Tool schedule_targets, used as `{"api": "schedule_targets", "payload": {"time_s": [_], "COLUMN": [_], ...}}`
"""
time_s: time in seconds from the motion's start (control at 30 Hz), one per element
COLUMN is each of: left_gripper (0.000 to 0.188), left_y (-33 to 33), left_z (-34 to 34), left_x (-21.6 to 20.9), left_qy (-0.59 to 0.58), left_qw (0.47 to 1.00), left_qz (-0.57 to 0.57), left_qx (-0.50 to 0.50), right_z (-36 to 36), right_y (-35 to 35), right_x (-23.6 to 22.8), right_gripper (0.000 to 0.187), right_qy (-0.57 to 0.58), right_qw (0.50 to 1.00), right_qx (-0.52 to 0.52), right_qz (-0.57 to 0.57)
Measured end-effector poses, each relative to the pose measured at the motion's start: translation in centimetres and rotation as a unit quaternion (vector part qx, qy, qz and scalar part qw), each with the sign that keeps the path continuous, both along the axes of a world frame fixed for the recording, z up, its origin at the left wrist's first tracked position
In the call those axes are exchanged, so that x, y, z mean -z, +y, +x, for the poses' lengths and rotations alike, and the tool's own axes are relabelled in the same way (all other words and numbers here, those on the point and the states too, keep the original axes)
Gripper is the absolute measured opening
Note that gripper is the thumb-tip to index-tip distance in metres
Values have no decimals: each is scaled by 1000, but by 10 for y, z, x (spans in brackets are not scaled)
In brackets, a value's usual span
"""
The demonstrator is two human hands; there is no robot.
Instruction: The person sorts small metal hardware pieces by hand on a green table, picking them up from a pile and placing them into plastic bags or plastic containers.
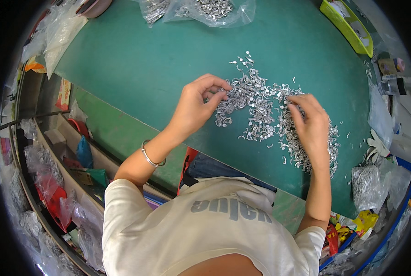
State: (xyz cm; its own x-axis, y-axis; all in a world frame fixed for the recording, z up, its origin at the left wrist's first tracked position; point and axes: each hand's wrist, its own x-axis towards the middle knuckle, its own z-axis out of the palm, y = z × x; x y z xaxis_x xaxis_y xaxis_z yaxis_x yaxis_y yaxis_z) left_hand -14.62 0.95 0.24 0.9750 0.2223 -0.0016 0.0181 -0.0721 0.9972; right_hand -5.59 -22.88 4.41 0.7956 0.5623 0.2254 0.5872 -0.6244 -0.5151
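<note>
Small silvery curved metal pieces, several with round flat ends, lie in loose heaps on the green tabletop (159, 50). My left hand (197, 103) is at the left edge of the left heap (249, 92), its fingers curled and the thumb drawn in close to the index finger. Whatever lies between those fingertips is too small to make out. Over the right heap (299, 147) bends my right hand (312, 123), thumb and index finger drawn together at its upper left side. Its other fingers are partly hidden, and what the tips hold cannot be made out.
Clear plastic bags of similar metal pieces (210, 10) lie at the table's far edge. A yellow-green basket (348, 27) stands at the far right. Beside the table on the right are a white glove (376, 146) and a filled plastic bag (370, 186). Cluttered shelving (72, 161) lines the left.
</note>
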Motion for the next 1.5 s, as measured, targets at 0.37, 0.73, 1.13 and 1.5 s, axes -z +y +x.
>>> {"api": "schedule_targets", "payload": {"time_s": [0.37,0.73,1.13,1.5], "left_gripper": [8,25,12,18], "left_y": [-9,-23,-15,4], "left_z": [-1,9,11,8], "left_x": [-14,-8,-9,-9], "left_qy": [-15,-88,-97,155], "left_qw": [978,922,942,907], "left_qz": [207,367,315,-378], "left_qx": [1,81,72,105], "right_z": [-17,-15,-18,-16], "right_y": [23,33,32,27], "right_x": [19,24,25,26], "right_gripper": [11,12,16,9], "right_qy": [20,6,-11,-3], "right_qw": [998,999,999,999], "right_qx": [-55,-32,8,-23], "right_qz": [-19,-37,-43,-47]}}
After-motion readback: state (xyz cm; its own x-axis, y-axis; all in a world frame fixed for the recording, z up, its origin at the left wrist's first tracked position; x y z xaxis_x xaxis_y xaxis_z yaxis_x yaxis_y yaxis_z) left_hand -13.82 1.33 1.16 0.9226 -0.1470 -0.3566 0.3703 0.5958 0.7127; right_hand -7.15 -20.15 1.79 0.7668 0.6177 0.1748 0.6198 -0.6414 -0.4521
